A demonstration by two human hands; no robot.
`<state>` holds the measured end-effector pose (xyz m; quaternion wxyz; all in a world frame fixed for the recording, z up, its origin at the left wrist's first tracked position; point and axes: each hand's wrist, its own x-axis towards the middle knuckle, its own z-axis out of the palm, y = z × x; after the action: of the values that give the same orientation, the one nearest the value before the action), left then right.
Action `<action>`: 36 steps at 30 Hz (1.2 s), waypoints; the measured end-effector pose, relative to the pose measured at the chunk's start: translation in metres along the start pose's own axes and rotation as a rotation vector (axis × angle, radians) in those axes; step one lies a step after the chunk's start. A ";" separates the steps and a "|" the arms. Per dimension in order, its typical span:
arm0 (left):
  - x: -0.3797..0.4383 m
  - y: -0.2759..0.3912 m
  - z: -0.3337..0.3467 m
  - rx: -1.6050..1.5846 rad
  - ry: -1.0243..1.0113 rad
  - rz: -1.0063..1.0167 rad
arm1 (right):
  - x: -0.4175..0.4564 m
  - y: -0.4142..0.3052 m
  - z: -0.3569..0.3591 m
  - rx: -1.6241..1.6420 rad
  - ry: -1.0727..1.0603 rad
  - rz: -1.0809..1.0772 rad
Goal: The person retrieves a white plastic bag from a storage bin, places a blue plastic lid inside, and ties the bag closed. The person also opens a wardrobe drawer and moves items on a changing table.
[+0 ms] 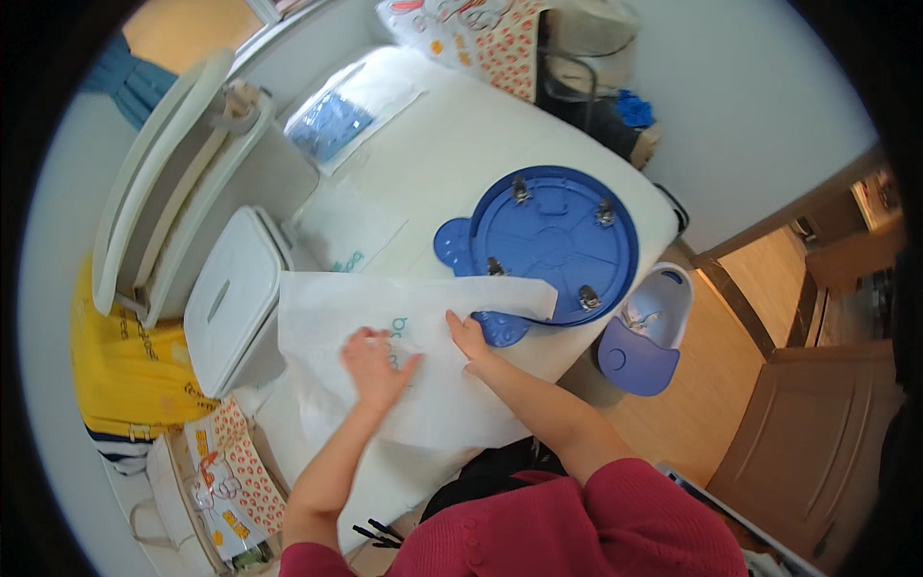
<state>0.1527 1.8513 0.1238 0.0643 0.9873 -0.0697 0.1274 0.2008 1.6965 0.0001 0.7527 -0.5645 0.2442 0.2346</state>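
A white bag with green print lies spread out before me on the white table cover. My left hand is over its middle with fingers spread, holding nothing. My right hand touches or hovers over the bag's right part; whether it pinches the sheet I cannot tell. Beside my right fingers, a round blue plastic base with metal-looking casters lies casters up. One of its rounded lobes shows near my right hand, and the bag's upper right corner overlaps its edge.
A white lidded box and a large pale plastic piece stand at the left. A clear packet with blue contents lies at the far side. Below the table's right edge, a white and purple plastic tub rests on the floor.
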 end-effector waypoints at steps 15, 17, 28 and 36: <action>-0.013 0.043 0.105 -1.041 -0.399 -1.083 | 0.011 0.017 -0.014 0.148 -0.600 0.205; -0.018 0.044 0.107 -0.994 -0.346 -1.128 | 0.014 0.013 -0.016 0.037 -0.617 0.209; -0.007 0.067 0.090 -1.223 -0.255 -1.435 | 0.025 -0.006 -0.051 -0.188 -0.616 0.177; 0.000 0.064 0.086 -1.227 -0.245 -1.480 | 0.025 0.002 -0.050 -0.536 -0.614 -0.121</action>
<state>0.1640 1.7759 0.0481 0.6246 0.5825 0.5089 -0.1075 0.2140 1.6507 -0.0294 0.6292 -0.6577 -0.0953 0.4030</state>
